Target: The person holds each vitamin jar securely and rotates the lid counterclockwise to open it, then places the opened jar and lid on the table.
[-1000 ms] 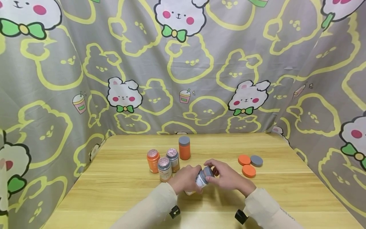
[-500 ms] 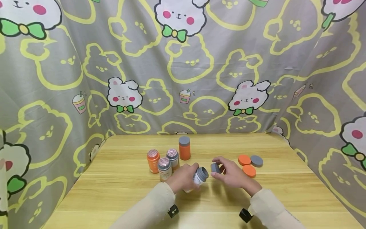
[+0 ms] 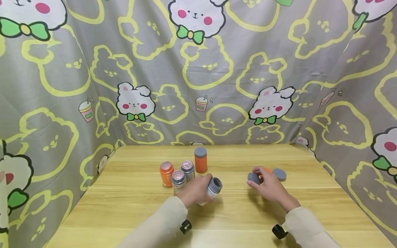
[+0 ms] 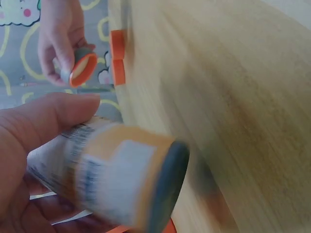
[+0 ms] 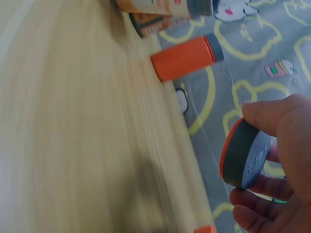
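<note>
My left hand (image 3: 196, 189) grips a small bottle (image 3: 214, 186) whose grey threaded mouth is uncovered and tilts toward the right. The left wrist view shows the bottle's white and orange label (image 4: 116, 170) and the fingers wrapped round its body. A round grey lid (image 3: 253, 177) is pinched between thumb and fingertips of my right hand (image 3: 271, 186), above the table. In the right wrist view that lid (image 5: 243, 155) shows raised lettering on top and an orange inner rim. Its orange inside also faces the left wrist camera.
Several bottles stand left of centre: an orange one (image 3: 166, 175) and two grey-necked ones, all with foil-sealed tops. Behind them is an orange bottle with a grey lid (image 3: 201, 163). Beyond my right hand lie a grey lid (image 3: 280, 174) and orange lids (image 4: 117, 44), partly hidden.
The grey lid has come off the bottle. My right hand has carried it rightward toward the loose lids. My left hand has shifted slightly left with the bottle.
</note>
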{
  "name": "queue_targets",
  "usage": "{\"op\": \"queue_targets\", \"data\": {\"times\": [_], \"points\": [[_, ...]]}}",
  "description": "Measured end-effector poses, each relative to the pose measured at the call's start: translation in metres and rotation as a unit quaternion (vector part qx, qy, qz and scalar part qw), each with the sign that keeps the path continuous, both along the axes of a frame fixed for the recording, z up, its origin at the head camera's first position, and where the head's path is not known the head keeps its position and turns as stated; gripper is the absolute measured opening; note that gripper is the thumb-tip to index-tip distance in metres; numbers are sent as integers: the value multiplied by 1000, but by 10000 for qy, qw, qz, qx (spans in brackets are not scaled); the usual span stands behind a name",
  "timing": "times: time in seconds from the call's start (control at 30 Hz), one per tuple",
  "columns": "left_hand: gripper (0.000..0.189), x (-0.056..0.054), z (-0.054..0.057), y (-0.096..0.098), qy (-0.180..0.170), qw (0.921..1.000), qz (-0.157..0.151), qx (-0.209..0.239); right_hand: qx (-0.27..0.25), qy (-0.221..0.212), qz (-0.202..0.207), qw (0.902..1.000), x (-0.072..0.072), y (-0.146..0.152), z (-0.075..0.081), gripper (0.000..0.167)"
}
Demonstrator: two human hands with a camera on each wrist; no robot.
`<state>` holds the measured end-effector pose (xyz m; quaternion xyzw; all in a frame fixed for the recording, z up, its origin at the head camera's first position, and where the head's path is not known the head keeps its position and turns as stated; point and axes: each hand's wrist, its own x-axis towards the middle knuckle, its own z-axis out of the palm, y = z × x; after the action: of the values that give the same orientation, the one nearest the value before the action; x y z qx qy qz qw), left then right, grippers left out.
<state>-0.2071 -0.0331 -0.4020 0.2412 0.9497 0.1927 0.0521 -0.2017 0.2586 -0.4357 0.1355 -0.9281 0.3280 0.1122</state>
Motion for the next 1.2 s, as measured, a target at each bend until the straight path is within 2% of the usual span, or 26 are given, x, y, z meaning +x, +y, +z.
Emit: {"op": "queue_targets", "data": {"times": [0.17,0.43,0.53,0.87,1.2], "points": [[61,-2,0,-2,151,9999,-22,25,142,58,-183,9997,0,19,-2,46],[75,-6,1,-7,-94,9992,124,366,226,91,-431,9988,2,44,-3,48],[75,-8,0,-9,-128,9989,167,409,248,29,-495,9985,2,52,-5,49],[77,-10,4,-13,-215,9982,358,425,516,-157,-818,9952,4,76,-13,56],[74,-15,5,-16,-141,9981,432,406,648,-250,-979,9928,2,89,-20,57]]}}
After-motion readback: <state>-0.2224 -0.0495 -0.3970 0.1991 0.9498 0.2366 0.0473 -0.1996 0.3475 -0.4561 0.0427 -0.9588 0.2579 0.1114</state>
